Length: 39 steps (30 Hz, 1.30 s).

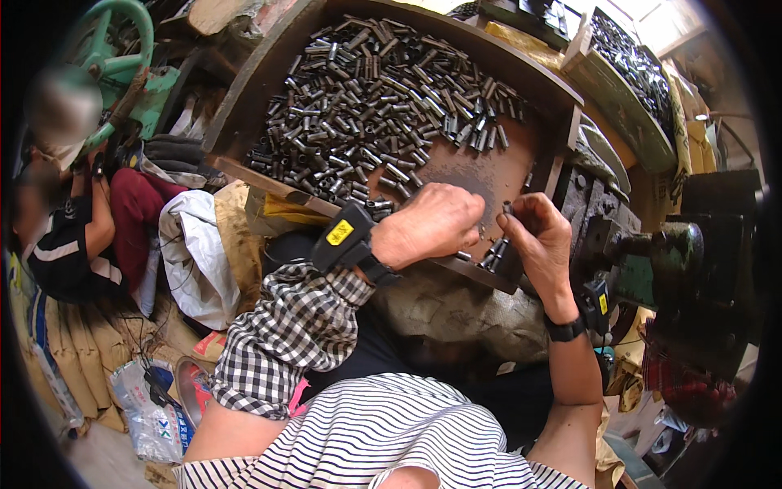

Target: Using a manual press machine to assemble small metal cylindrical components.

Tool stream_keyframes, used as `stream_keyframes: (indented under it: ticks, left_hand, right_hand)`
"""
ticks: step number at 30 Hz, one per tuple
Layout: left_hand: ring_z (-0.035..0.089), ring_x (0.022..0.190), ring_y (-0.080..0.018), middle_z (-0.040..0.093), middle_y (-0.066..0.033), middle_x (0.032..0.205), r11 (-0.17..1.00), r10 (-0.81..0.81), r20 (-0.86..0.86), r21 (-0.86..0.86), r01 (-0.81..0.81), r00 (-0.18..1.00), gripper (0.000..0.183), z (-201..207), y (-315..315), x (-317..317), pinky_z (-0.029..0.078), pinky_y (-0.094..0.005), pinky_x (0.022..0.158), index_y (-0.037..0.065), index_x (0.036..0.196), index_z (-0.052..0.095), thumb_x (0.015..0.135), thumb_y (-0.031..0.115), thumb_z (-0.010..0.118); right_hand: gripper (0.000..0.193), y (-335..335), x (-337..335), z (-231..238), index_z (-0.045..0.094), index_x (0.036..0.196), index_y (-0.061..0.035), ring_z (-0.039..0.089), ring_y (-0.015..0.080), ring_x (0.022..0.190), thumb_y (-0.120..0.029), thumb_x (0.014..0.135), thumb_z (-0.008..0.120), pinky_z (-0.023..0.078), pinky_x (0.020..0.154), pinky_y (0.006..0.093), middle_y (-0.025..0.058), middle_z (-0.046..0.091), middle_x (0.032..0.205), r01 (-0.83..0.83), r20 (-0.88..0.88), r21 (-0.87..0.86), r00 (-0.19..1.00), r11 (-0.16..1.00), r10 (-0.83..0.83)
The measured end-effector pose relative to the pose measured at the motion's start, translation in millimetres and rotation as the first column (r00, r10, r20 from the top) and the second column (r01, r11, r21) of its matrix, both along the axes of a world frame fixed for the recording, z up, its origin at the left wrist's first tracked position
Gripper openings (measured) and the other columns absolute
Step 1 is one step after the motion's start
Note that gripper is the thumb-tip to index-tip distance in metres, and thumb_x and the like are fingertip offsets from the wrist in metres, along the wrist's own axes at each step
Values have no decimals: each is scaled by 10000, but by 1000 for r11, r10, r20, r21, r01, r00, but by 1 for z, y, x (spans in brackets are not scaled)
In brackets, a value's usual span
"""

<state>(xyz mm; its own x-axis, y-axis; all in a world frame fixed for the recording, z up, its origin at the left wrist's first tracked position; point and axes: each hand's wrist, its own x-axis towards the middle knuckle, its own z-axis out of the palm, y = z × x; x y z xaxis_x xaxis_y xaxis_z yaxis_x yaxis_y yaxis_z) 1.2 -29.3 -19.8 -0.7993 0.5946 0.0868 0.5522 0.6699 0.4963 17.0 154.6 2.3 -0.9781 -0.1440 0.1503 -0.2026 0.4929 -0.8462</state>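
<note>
A wooden tray [277, 57] lies in front of me, heaped with short dark metal tubes [358, 106]. Over its near edge, my left hand [436, 224] is curled closed with the back of the hand upward; whatever its fingers may hold is hidden. Just to the right, at the tray's near right corner, my right hand [539, 240] pinches a small metal tube [507, 209] between thumb and fingertips. A few loose tubes [494, 254] lie in the corner below the right hand's thumb. The two hands are close together but apart.
At the right stands a dark machine with a green-painted shaft part [680, 248]. A second wooden box [623, 98] of metal pieces sits at the far right. On the left, another person [77, 228] sits near a green handwheel [122, 61]. White sacking [195, 244] lies between us.
</note>
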Motion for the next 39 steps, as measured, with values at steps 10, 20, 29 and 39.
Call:
stream_keyframes:
  ticks: [10,20,29,39]
  left_hand:
    - [595,507,-84,601,-34,697,619,-306,850,520,-589,428,151,25,16,-3,431,-165,411,12,936,567,851,86,466]
    - [608,579,-119,597,-64,754,466,-423,851,499,-731,311,176,18,21,2,502,-188,492,-14,1018,567,926,96,466]
    - [614,598,-93,616,-49,816,418,-439,812,563,-713,384,165,11,24,4,515,-186,518,-3,1041,553,945,116,491]
    - [619,610,-103,599,-43,782,415,-435,798,589,-693,417,176,10,24,6,521,-198,530,2,1046,551,948,141,506]
  right_hand:
    - [231,27,25,12,554,1117,-3,649,101,717,-66,897,579,510,544,180,22,590,814,270,511,-677,842,685,174]
    - [148,37,25,0,572,962,12,631,104,587,-114,891,603,480,484,191,90,659,788,275,494,-664,860,695,131]
    - [130,30,29,5,569,978,-7,656,126,750,-30,855,605,503,563,212,77,637,866,293,454,-694,887,657,83]
    - [115,31,29,2,561,989,-9,669,148,784,-55,887,587,530,592,216,88,642,894,281,421,-741,902,609,96]
